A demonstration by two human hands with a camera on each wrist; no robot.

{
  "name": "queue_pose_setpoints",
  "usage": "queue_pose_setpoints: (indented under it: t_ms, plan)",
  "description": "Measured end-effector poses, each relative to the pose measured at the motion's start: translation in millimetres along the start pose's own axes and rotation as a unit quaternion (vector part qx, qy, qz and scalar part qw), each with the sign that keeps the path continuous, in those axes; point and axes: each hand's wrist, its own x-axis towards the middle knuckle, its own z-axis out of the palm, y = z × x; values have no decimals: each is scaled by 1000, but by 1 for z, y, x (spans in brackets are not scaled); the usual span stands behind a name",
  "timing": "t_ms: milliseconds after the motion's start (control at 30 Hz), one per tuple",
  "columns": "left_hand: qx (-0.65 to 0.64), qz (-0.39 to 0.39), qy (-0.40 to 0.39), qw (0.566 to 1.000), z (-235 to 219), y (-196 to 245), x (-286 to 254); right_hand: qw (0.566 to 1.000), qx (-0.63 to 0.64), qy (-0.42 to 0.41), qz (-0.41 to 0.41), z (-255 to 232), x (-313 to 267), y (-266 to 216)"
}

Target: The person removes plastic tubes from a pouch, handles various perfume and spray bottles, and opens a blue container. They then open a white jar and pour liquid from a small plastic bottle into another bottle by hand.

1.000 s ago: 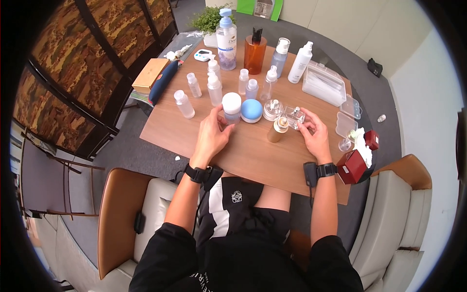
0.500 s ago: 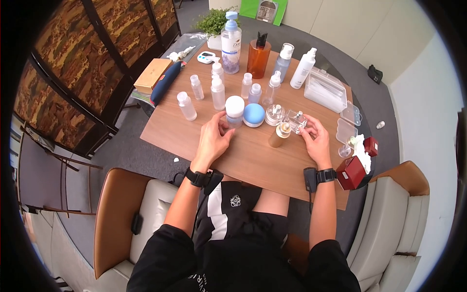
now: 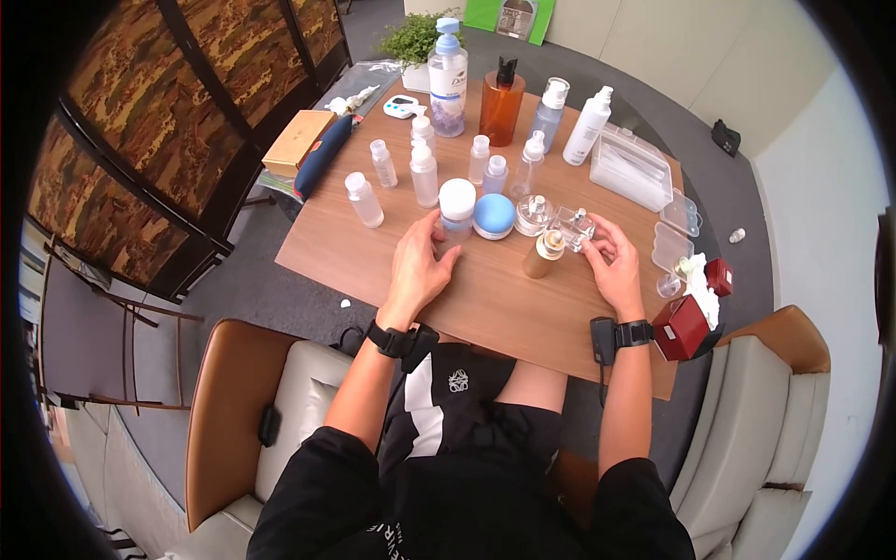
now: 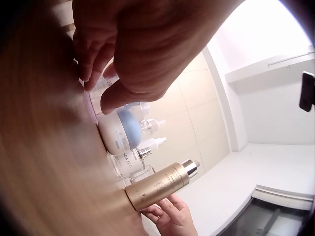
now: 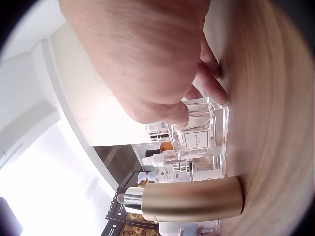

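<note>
My left hand point(image 3: 420, 271) is curved round a white-lidded jar point(image 3: 457, 199), its fingers at the far left side and its thumb at the near side. In the left wrist view the hand hides most of that jar. A second jar with a blue lid point(image 3: 494, 214) stands just to its right. My right hand point(image 3: 616, 271) grips a clear square perfume bottle point(image 5: 197, 140) upright on the table, thumb on one side and fingers on the other. Between the hands stands a gold pump bottle point(image 5: 197, 200), and behind it a round clear perfume bottle point(image 3: 535, 215).
Several small clear bottles point(image 3: 364, 201) stand on the wooden table point(image 3: 327, 247). Toward the back are a large pump bottle point(image 3: 448, 89), an amber bottle point(image 3: 501, 112), a white spray bottle point(image 3: 588, 126) and a clear plastic box point(image 3: 632, 173). A red tissue box point(image 3: 679, 329) sits at the right edge.
The head view shifts a little. Both hands keep their places at the white-lidded jar and the square perfume bottle, and the things on the table stay put.
</note>
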Motion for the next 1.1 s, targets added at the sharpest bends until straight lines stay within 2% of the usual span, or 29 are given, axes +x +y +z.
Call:
queue_pose_setpoints:
  t_ms: [267,333,367,400,467,500,533,600,633,700,733,800,967,1100]
  plan:
    - [-21,-28,8,999,-13,-1,-8,1000,23,10,-10,2,2,6]
    - [-80,-52,26,995,-21,5,-13,999,32,11,-5,2,2,3]
    - [-71,-40,83,993,-25,6,-16,1000,19,10,-6,2,1,1]
    - [-63,-34,78,994,-31,2,-17,1000,4,10,-8,1,1,0]
    - [46,-5,223,974,-47,-14,-13,1000,12,15,-7,0,1,-2]
    - [43,-32,268,962,-56,-16,-8,1000,0,12,-9,0,1,-2]
    - [62,-77,264,959,-69,-15,-4,1000,-12,7,-10,1,2,-2]
    - [85,-43,282,955,-79,-34,10,1000,-16,7,-17,-1,2,-2]
    - [89,-40,281,955,-79,-42,15,999,-26,2,-24,0,2,-1]
    - [78,-17,189,979,-80,-50,23,999,-24,3,-27,0,3,3]
    - [79,-16,186,979,-83,-50,24,999,-26,3,-30,-1,2,4]
    - [101,-64,61,991,-91,-48,30,999,-21,6,-29,0,1,4]
    - [81,-75,56,992,-81,-43,12,999,-26,9,-35,-1,1,3]
    - [12,-88,68,994,-57,-12,-11,999,-25,3,-28,-1,1,1]
